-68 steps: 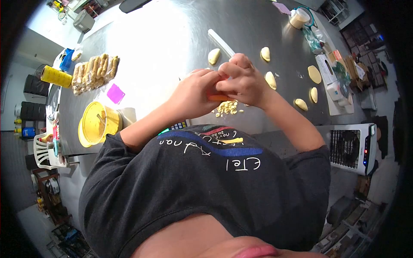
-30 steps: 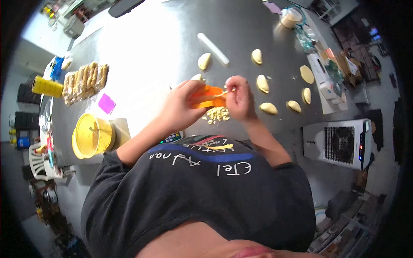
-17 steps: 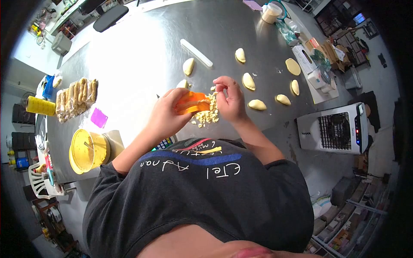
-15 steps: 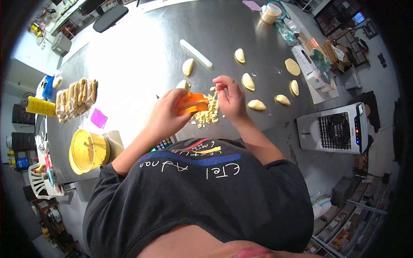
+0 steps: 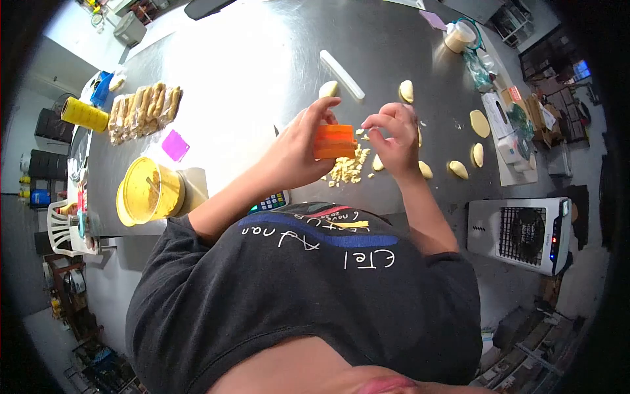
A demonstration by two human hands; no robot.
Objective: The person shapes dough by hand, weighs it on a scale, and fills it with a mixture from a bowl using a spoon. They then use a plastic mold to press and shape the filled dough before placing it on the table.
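Note:
My left hand is wrapped round an orange plastic dumpling press, held just above the steel table. Close to the press's right side, my right hand has its fingers curled with the tips near each other; whatever lies in them is too small to make out. Beneath and between the hands is a loose pile of chopped pale yellow bits. Several half-moon dough pieces lie around, such as one beyond my left hand and one to the right. A flat dough round rests farther right.
A white rolling rod lies beyond my hands. At left are a yellow tub, a purple scraper, bagged pastry sticks and a yellow film roll. Boxes line the right edge, above an air cooler.
The camera view has shifted, so the table items appear farther right. The orange press has turned in my left hand and its outer side now faces me. My right hand's fingers are more curled.

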